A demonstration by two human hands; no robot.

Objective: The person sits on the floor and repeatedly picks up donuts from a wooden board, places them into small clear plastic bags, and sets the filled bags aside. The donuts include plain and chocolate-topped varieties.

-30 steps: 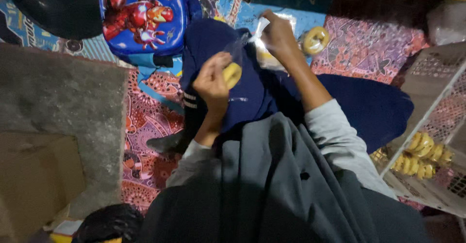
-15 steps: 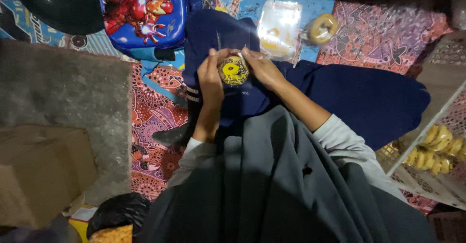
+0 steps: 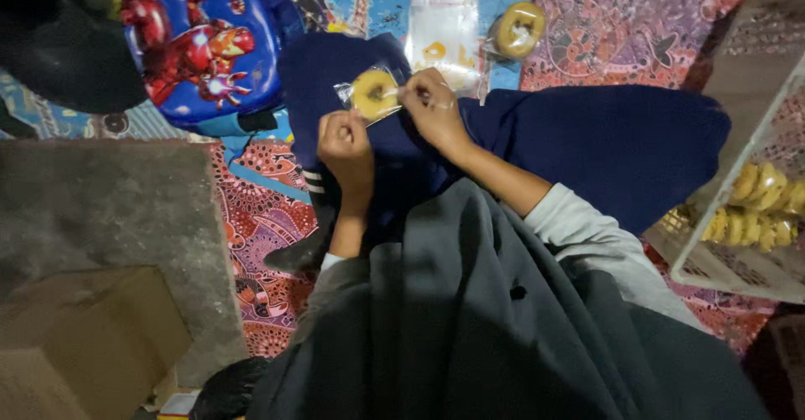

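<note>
Closest to the camera, both forearms reach forward out of grey sleeves over the navy-clad lap [image 3: 587,147]. The left hand [image 3: 345,145] sits knuckles-up, wrist fairly straight, fingers curled in tight and pinching the near edge of a small clear packet [image 3: 373,93] with a yellow ring-shaped snack inside. The right hand [image 3: 432,106] comes in from the right side, wrist bent a little inward, fingertips pressed together on the packet's right edge (so the packet is stretched between both hands, just above the knee). Just beyond it on the mat lies a flat stack of clear bags [image 3: 444,34], with another wrapped ring [image 3: 520,28] beside it. Off to the left there's a blue kids' backpack [image 3: 201,47], and to the right a white plastic basket [image 3: 738,210] holding more yellow rings.
</note>
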